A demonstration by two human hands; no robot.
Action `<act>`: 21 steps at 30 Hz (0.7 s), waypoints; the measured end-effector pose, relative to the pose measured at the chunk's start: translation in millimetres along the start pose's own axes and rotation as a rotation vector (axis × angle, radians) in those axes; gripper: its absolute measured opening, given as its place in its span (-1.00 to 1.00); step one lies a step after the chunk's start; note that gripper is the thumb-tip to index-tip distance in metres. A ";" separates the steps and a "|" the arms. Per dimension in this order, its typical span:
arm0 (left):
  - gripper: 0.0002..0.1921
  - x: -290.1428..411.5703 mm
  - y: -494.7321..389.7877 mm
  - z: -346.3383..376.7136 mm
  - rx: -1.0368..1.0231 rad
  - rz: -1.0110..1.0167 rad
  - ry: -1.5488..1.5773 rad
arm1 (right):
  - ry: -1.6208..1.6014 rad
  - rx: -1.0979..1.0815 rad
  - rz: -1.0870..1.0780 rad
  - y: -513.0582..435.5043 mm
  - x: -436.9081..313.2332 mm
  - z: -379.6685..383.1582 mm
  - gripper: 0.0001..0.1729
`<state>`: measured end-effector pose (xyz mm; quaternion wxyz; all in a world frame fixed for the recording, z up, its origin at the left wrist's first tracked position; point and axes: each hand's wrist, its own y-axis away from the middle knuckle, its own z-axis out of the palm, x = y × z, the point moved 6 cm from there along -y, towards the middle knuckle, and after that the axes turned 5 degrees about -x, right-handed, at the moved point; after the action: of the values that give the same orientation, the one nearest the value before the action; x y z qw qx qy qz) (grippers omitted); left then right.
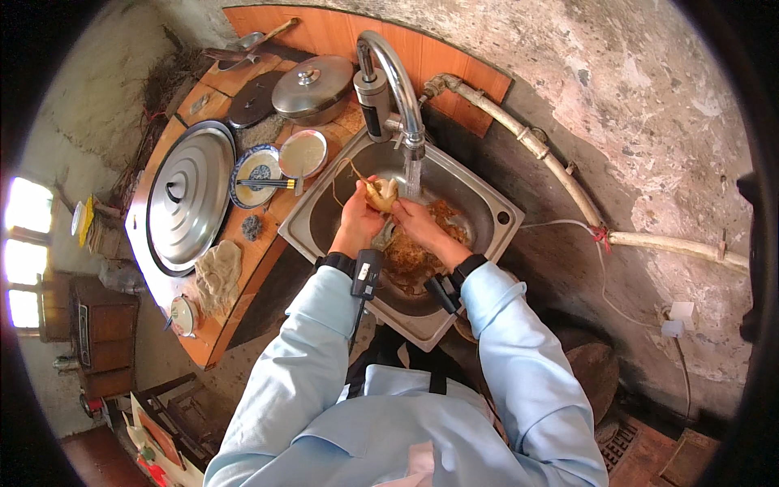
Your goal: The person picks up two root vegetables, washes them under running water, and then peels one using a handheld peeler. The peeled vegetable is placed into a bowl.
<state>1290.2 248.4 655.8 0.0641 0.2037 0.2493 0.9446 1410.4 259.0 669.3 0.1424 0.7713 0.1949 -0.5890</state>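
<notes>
A pale yellowish root vegetable (382, 195) with a long thin root tail is held over the stainless steel sink (499, 210). My left hand (360, 218) grips it from the left. My right hand (420, 224) has its fingers closed on the lower right side. Water (412, 176) runs from the curved chrome faucet (389, 52), falling just right of the vegetable. Brown wet scraps (414, 255) lie in the basin beneath my hands. The fingers hide part of the vegetable.
Left of the sink, a wooden counter (252, 268) holds a large metal lid (188, 201), a lidded pot (313, 88), a bowl (303, 153), a blue-rimmed plate (255, 164) with chopsticks (268, 182), a scouring pad (251, 227) and a cloth (218, 274). A pipe (535, 146) follows the right wall.
</notes>
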 end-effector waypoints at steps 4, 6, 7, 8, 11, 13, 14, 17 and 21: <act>-0.64 -10.5 15.8 16.0 -0.319 -0.076 -0.034 | -0.150 -0.065 0.214 12.5 11.2 -11.5 -0.47; -0.64 -20.0 23.2 21.8 -0.409 -0.056 0.013 | -0.264 -0.060 0.292 19.4 13.4 -21.9 -0.48; -0.63 -25.9 26.6 27.6 -0.490 -0.057 0.051 | -0.234 -0.027 0.298 22.6 11.8 -27.2 -0.48; -0.66 -30.4 28.2 30.4 -0.511 -0.029 0.061 | -0.223 -0.007 0.287 25.7 8.7 -30.8 -0.47; -0.68 -38.8 24.0 30.0 -0.360 -0.030 -0.021 | -0.219 0.011 0.282 35.4 -1.9 -32.3 -0.49; -0.68 -35.5 24.4 40.4 -0.426 0.029 -0.139 | -0.347 0.003 0.339 43.0 -5.3 -29.2 -0.50; -0.68 -34.1 25.3 45.6 -0.461 0.030 -0.205 | -0.483 -0.051 0.291 43.2 -11.3 -25.8 -0.56; -0.66 -31.9 29.3 51.4 -0.468 -0.101 -0.366 | -0.790 -0.123 0.286 41.6 -19.2 -24.6 -0.62; -0.63 -29.2 37.7 59.6 -0.546 -0.060 -0.269 | -0.970 -0.186 0.292 41.3 -23.4 -25.4 -0.67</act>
<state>1340.8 235.7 711.5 0.1771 0.2947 -0.0188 0.9389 1446.1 230.8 698.2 0.3651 0.4126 0.0483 -0.8331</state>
